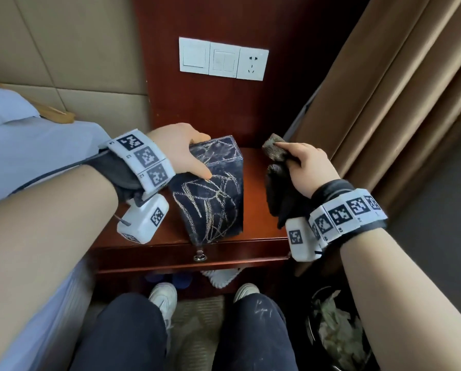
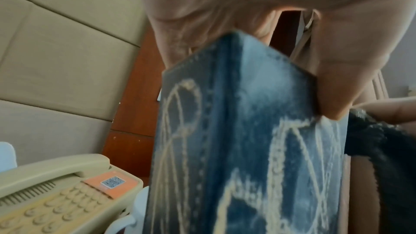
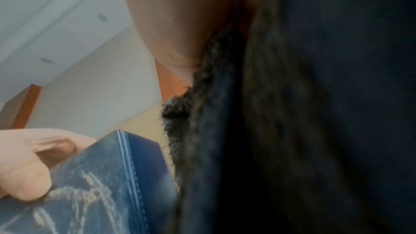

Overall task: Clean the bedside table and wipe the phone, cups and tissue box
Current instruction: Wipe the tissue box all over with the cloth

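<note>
A dark blue tissue box [image 1: 213,188] with pale scribbled lines stands on end on the reddish wooden bedside table [image 1: 253,231]. My left hand [image 1: 186,153] grips its top end, thumb on the near face and fingers over the far side; the same box [image 2: 247,140] fills the left wrist view. My right hand [image 1: 306,167] holds a dark cloth [image 1: 277,183] just right of the box, apart from it. The cloth [image 3: 292,113] covers most of the right wrist view, with the box [image 3: 101,184] at lower left. A beige phone [image 2: 63,189] and a white cup [image 2: 126,220] sit left of the box.
A white switch and socket panel [image 1: 223,58] is on the wooden back panel. Brown curtains [image 1: 384,103] hang at the right, a padded headboard [image 1: 63,49] and bed sheet [image 1: 23,145] at the left. A bin [image 1: 339,333] with rubbish stands on the floor by my right leg.
</note>
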Action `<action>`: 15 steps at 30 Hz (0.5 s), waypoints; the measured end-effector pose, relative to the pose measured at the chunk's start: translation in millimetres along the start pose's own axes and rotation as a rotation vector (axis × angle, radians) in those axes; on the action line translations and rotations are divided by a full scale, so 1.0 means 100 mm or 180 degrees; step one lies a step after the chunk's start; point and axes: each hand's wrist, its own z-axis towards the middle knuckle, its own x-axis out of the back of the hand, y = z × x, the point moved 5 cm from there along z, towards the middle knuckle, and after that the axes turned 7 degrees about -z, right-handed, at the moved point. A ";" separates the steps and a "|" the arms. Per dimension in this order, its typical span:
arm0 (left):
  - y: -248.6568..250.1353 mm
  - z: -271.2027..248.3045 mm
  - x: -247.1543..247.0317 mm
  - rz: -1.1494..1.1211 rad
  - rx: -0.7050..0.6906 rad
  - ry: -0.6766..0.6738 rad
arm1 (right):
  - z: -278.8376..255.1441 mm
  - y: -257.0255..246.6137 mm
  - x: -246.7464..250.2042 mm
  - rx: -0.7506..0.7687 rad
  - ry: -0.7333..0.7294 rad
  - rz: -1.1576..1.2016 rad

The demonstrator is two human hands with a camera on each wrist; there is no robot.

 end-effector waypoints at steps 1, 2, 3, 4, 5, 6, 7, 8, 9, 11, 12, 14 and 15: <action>0.02 0.03 -0.03 0.0007 0.0016 -0.0044 | 0.02 0.00 0.04 0.0045 0.0054 0.0045; 0.03 0.07 -0.06 -0.0012 0.0050 -0.0047 | 0.05 -0.02 0.08 0.0116 0.0112 0.0093; 0.06 0.10 -0.09 -0.0024 0.0069 -0.0019 | 0.09 -0.06 0.11 0.0207 0.0172 0.0139; 0.08 0.12 -0.12 -0.0030 0.0079 -0.0012 | 0.14 -0.12 0.14 0.0322 0.0229 0.0183; 0.10 0.13 -0.15 -0.0029 0.0065 -0.0020 | 0.19 -0.20 0.16 0.0445 0.0247 0.0190; 0.11 0.14 -0.18 -0.0039 0.0064 -0.0034 | 0.26 -0.28 0.16 0.0555 0.0188 0.0135; 0.12 0.13 -0.20 -0.0076 0.0078 -0.0035 | 0.32 -0.36 0.13 0.0631 0.0031 0.0009; 0.13 0.13 -0.22 -0.0136 0.0097 -0.0012 | 0.37 -0.42 0.07 0.0659 -0.0221 -0.0189; 0.13 0.13 -0.23 -0.0183 0.0103 0.0039 | 0.41 -0.46 0.01 0.0620 -0.0515 -0.0422; 0.13 0.15 -0.24 -0.0291 0.0123 0.0169 | 0.43 -0.46 -0.06 0.0490 -0.0898 -0.0703; 0.12 0.16 -0.24 -0.0367 0.0142 0.0206 | 0.40 -0.46 -0.06 0.0535 -0.0903 -0.0771; 0.12 0.19 -0.23 -0.0438 0.0185 0.0185 | 0.27 -0.50 0.01 0.0898 -0.0734 -0.0939; 0.12 0.19 -0.24 -0.0436 0.0193 0.0138 | 0.18 -0.52 0.06 0.1126 -0.0699 -0.1031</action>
